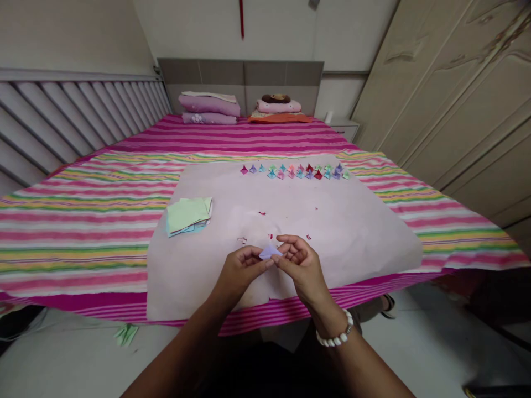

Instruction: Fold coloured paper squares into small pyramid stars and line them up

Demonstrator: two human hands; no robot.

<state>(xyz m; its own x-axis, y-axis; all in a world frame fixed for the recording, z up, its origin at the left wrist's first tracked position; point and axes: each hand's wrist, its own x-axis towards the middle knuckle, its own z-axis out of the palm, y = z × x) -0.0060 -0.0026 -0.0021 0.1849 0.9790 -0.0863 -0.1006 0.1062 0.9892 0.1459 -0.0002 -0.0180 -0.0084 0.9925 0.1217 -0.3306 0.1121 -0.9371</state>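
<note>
A small lavender folded paper piece (270,252) is held over the near middle of a large pale sheet (352,232). My left hand (245,267) pinches its left side between thumb and fingers. My right hand (299,263) grips the right side with its thumb at the lower edge, index finger stretched above. Beyond the hands, two rows of small folded paper shapes (291,171) in several colours stand on the far part of the sheet. To the left lies a stack of paper squares (189,214), light green on top and blue below.
Dark red paper scraps (262,213) lie scattered around the hands. Under the sheet is a bed with a striped cover (83,221). Folded bedding (209,106) and pillows sit by the headboard (219,74). A green paper piece (125,334) is on the floor at left.
</note>
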